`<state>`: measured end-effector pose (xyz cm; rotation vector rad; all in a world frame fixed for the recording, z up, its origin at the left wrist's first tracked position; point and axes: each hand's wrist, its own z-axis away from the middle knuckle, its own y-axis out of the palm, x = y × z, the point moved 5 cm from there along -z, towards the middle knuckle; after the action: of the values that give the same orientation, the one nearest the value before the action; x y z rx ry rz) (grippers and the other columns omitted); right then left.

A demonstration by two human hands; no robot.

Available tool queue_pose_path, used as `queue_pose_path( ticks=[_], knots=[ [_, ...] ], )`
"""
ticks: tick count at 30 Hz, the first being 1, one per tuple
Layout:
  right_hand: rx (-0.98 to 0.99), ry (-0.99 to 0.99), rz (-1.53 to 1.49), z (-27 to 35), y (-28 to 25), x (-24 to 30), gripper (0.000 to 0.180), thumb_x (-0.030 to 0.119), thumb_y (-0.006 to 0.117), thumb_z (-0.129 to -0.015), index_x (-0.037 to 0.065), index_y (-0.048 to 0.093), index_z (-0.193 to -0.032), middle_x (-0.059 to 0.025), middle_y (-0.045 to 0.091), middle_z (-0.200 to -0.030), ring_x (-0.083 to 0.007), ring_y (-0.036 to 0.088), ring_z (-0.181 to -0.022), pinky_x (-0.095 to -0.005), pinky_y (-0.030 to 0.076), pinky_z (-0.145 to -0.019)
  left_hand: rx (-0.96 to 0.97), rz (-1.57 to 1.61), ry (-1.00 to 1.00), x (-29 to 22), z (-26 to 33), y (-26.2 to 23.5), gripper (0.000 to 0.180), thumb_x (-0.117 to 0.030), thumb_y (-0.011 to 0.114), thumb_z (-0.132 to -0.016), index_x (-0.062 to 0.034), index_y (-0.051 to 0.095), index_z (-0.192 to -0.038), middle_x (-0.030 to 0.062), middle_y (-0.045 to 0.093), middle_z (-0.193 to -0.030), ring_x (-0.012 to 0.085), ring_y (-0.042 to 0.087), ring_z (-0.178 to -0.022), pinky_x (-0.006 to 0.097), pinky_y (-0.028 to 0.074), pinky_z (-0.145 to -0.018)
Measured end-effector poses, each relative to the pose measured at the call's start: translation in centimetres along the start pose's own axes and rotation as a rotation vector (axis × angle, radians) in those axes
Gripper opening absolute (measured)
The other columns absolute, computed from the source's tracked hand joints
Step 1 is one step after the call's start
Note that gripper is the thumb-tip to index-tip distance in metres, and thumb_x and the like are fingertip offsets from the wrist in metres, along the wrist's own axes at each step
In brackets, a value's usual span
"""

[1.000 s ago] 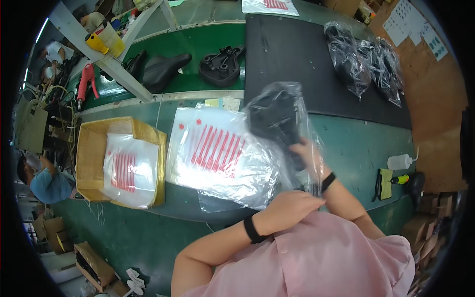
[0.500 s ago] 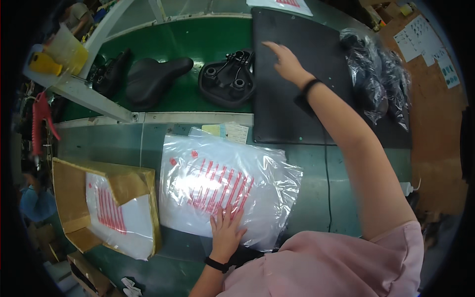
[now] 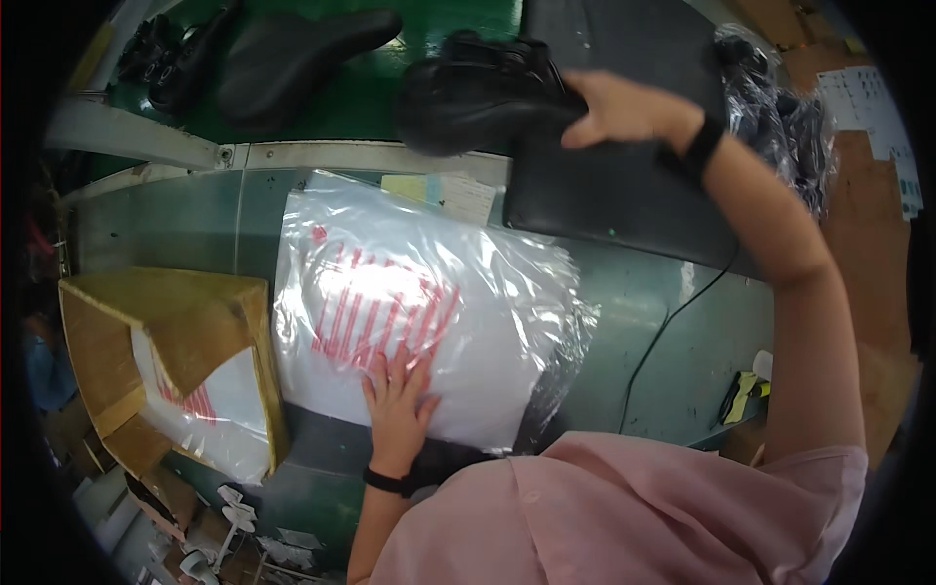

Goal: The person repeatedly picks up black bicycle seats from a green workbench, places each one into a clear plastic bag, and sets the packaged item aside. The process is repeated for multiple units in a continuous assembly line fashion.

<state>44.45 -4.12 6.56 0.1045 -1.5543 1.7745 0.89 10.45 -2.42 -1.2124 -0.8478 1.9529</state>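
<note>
Lifted since before, one saddle (image 3: 478,93) in right hand (image 3: 624,107).

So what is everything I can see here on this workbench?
bicycle saddle: one, black, held at the top centre over the green belt
other saddles: at least two, black, lying on the green belt at the top left
clear plastic bags: a stack, see-through with red print, middle of the bench
cardboard box: one, brown, left, holding more printed bags
black mat: one, top right of the bench
bagged saddles: several, black in clear plastic, far right
paper slips: two, yellow and white, above the bags
cable: one, black, right of the bags
left hand: flat on the bag stack
right hand: grasping the held saddle
</note>
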Motion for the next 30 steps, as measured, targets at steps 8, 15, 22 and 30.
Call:
queue_pose_path(
  ticks=[8, 15, 22, 30],
  knots=[
    [-0.701, 0.595, -0.008, 26.9, 7.7, 9.1, 0.064, 0.019, 0.079, -0.060, 0.003, 0.045, -0.113, -0.0192, 0.063, -0.093, -0.0398, 0.062, -0.088, -0.0406, 0.050, -0.074, -0.314, 0.207, 0.151, -7.6, 0.5, -1.8, 0.079, -0.025, 0.074, -0.076, 0.0010, 0.035, -0.140, 0.0219, 0.044, -0.134, 0.0399, 0.038, -0.125, 0.052, 0.028, -0.104],
    [-0.681, 0.841, -0.526, 36.8, 23.9, 11.1, 0.083, 0.022, 0.083, -0.063, -0.004, 0.037, -0.127, -0.0229, 0.058, -0.113, -0.0329, 0.059, -0.105, -0.0357, 0.047, -0.090, -0.229, -0.129, 0.280, -12.0, -1.9, 5.8, 0.048, -0.018, 0.069, -0.072, 0.0015, 0.054, -0.114, 0.0204, 0.058, -0.110, 0.0367, 0.054, -0.103, 0.044, 0.044, -0.082],
    [-0.673, 0.588, -1.613, 33.7, 25.4, 12.7, 0.045, 0.036, 0.069, -0.084, 0.004, 0.052, -0.111, -0.0033, 0.061, -0.084, -0.0105, 0.056, -0.057, -0.0250, 0.039, -0.038, -0.191, 0.153, 0.070, -7.2, -2.3, 2.4, 0.034, -0.029, 0.072, -0.078, 0.0027, 0.060, -0.072, 0.0201, 0.060, -0.069, 0.0363, 0.052, -0.061, 0.042, 0.043, -0.061],
    [-0.665, 0.624, -1.957, 31.1, 24.3, 13.0, 0.029, 0.026, 0.064, -0.088, -0.001, 0.058, -0.097, -0.0117, 0.065, -0.085, -0.0221, 0.067, -0.071, -0.0335, 0.056, -0.055, -0.092, 0.693, 0.010, -6.5, -1.4, 3.0, 0.017, -0.014, 0.065, -0.086, 0.0003, 0.063, -0.077, 0.0038, 0.061, -0.067, 0.0094, 0.054, -0.063, 0.025, 0.043, -0.061]
  ],
)
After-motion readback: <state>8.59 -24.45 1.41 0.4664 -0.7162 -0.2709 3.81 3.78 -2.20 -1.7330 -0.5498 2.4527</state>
